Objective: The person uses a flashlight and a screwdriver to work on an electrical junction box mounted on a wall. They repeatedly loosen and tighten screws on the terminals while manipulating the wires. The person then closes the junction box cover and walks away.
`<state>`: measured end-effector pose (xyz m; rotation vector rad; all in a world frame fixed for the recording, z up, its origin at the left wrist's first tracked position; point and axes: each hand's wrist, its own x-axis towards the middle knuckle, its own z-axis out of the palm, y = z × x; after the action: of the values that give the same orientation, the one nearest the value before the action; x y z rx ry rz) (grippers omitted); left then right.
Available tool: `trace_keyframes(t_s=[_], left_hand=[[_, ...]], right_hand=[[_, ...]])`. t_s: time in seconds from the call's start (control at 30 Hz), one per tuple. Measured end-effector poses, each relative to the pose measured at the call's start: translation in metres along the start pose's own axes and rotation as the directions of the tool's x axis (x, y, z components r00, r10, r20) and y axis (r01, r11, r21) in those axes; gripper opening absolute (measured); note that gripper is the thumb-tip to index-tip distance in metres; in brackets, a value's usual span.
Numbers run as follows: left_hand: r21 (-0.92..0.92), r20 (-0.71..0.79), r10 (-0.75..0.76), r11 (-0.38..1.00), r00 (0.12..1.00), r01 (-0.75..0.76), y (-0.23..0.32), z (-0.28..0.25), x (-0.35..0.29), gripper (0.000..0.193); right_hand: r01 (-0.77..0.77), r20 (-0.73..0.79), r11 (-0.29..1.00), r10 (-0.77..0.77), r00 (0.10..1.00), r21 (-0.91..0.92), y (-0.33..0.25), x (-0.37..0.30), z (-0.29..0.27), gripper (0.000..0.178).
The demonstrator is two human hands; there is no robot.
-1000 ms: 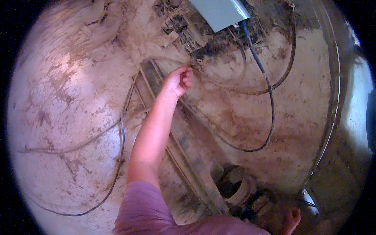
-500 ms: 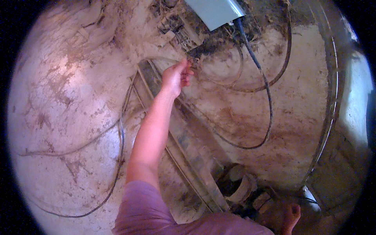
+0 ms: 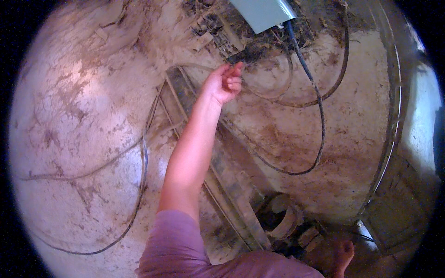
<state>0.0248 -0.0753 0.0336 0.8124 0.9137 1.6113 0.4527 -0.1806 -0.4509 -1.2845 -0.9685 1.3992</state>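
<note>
My left hand [image 3: 225, 83] reaches out in the middle of the view, its fingers curled in and the thumb and index finger brought close together. What they hold, if anything, is too small to make out. Just beyond the fingertips lies a dark, dirt-covered piece [image 3: 243, 53] of the clutter on the dusty surface. A thin pale cable [image 3: 192, 66] passes beside the hand. Low at the right, a dim shape that looks like my right hand [image 3: 344, 255] is in shadow, and its fingers cannot be made out.
A pale grey metal cover [image 3: 265, 14] stands at the top, with a black cable [image 3: 320, 120] looping down from it. A long dirty channel beam [image 3: 227, 194] runs diagonally under my left arm. More cable [image 3: 139, 208] hangs at left. A round curved part [image 3: 287, 222] sits low right.
My left hand has shifted a little to the right, and its fingers show more of their curl. The dim shape at the lower right looks about the same.
</note>
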Motion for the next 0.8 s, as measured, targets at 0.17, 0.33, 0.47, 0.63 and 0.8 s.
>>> trace_keyframes(t_s=[0.17, 0.33, 0.47, 0.63, 0.8], left_hand=[[0.253, -0.142, 0.110, 0.965, 0.984, -0.071, -0.002, -0.014, 0.000, 0.019], [0.454, -0.212, 0.135, 0.890, 0.968, -0.025, 0.006, -0.019, -0.014, 0.016], [0.574, -0.242, 0.144, 0.818, 0.959, 0.022, 0.021, -0.026, -0.015, 0.012], [0.984, 0.006, 0.669, -0.135, 0.744, 0.113, 0.011, -0.002, -0.016, 0.005], [0.297, 0.714, 0.448, -0.890, 0.539, 0.346, 0.002, 0.009, -0.030, 0.004]], right_hand=[[0.000, 0.022, 0.999, 0.001, 1.000, -0.045, 0.004, -0.003, -0.005, 0.015], [-0.047, -0.020, 0.999, 0.047, 0.999, 0.020, 0.000, -0.008, -0.006, 0.016], [-0.012, -0.033, 1.000, 0.012, 0.999, 0.000, -0.005, -0.010, -0.005, 0.016], [0.020, -0.035, 1.000, -0.021, 0.999, -0.017, 0.013, -0.002, -0.009, 0.014], [0.036, 0.007, 0.999, -0.035, 0.999, -0.024, 0.029, 0.006, -0.014, 0.010]])
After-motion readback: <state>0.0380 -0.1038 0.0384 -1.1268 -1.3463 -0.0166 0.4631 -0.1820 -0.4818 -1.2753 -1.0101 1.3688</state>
